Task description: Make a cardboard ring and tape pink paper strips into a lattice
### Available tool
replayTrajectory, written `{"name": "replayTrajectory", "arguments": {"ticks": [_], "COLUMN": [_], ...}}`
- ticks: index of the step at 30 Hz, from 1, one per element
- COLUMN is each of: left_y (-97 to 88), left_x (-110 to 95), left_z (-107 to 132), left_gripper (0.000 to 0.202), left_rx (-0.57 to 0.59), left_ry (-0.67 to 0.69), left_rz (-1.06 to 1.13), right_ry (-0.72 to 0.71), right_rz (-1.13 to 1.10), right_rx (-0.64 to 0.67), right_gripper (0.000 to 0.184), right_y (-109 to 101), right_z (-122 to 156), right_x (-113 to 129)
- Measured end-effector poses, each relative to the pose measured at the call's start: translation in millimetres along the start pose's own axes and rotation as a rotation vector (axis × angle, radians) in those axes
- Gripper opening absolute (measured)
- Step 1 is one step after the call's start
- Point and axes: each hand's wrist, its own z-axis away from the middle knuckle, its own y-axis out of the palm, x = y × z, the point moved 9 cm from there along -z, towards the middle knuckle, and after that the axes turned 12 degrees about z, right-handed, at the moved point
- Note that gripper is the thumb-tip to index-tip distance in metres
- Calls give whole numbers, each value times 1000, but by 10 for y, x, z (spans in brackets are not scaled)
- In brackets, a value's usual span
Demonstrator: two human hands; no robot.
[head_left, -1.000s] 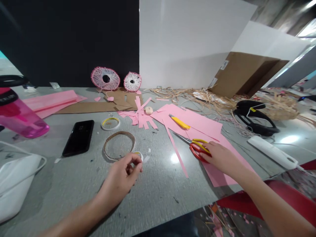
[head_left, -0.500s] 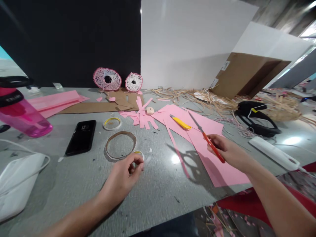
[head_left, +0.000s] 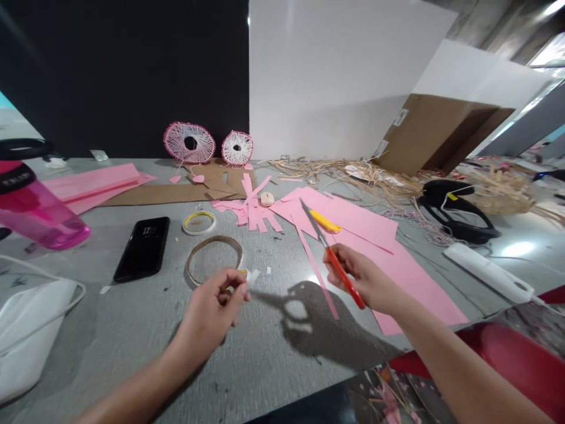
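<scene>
My left hand (head_left: 214, 309) hovers just above the grey table (head_left: 265, 353), its fingers pinched on a small roll of tape (head_left: 244, 274) with a white end sticking out. My right hand (head_left: 368, 280) grips red-handled scissors (head_left: 335, 259), lifted off the table with the blades closed and pointing up and to the left, towards the left hand. A brown cardboard ring (head_left: 215, 259) lies just beyond the left hand. Pink paper sheets (head_left: 388, 265) lie under and beyond the right hand.
A black phone (head_left: 142, 248), a tape roll (head_left: 199, 222) and a pink bottle (head_left: 35, 209) lie to the left, a white mask (head_left: 26, 330) at near left. A yellow knife (head_left: 325, 221), pink strips (head_left: 253, 212), straw (head_left: 353, 174), a glue gun (head_left: 457, 209), two woven discs (head_left: 189, 142) and a cardboard box (head_left: 436, 132) sit further back.
My right hand picked the scissors up off the pink paper and carried them left, towards my left hand. The left hand rose slightly with the small tape roll.
</scene>
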Motion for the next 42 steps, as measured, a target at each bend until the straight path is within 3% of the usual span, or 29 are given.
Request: {"name": "replayTrajectory", "arguments": {"ticks": [7,14,27,42], "left_y": [-151,-140,-107,-97], "left_x": [-71,-76,-78,-71], "left_z": [-75,-56,-47,-46], "left_gripper": [26,26,20,19], "left_rx": [-106,-114,-95,-96], "left_ry": [-39,-29,23,21], "left_rz": [115,96,32,34], "right_ry": [22,-51,-85,-96], "right_rz": [334,363,303,307], "right_rx": [220,309,329,304], "right_gripper": [34,38,40,39], "right_y": [396,619,776,781], "right_z": [193,210,176,154], "right_x": [183,346,497,521]}}
